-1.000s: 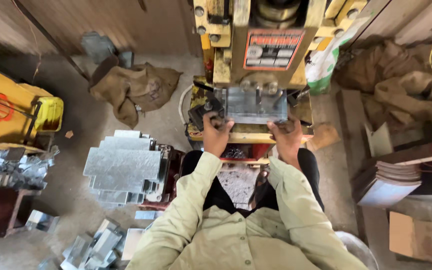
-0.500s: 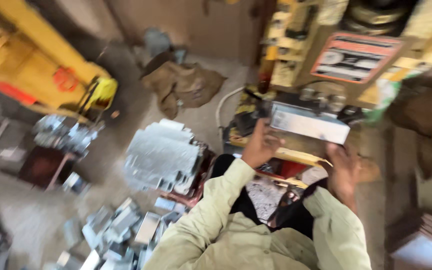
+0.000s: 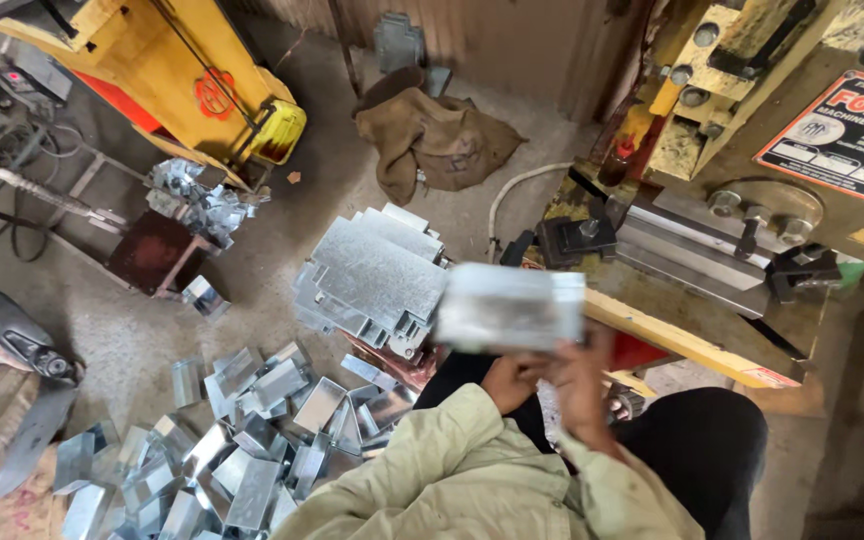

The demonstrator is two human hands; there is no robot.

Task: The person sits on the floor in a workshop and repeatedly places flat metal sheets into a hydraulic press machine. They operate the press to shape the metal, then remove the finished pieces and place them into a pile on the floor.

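Both my hands hold a bent galvanised sheet-metal piece (image 3: 510, 307), blurred, in front of my chest. My left hand (image 3: 508, 381) grips its lower edge from below; my right hand (image 3: 580, 378) holds it beside the left. The piece is away from the yellow press machine (image 3: 752, 150), whose steel die (image 3: 687, 255) stands to the right. A stack of flat galvanised sheets (image 3: 377, 272) lies on the floor just left of my hands. A heap of several bent metal pieces (image 3: 242, 440) covers the floor at lower left.
A brown sack (image 3: 437, 140) lies on the concrete floor at the back. A second yellow machine (image 3: 167, 75) stands at upper left with metal scraps (image 3: 197, 200) beside a dark red stand (image 3: 152, 252). A white hose (image 3: 512, 190) runs by the press.
My hands have left the press die and pulled a metal piece out toward me and to the left. My head has turned left, bringing the floor heap into view.
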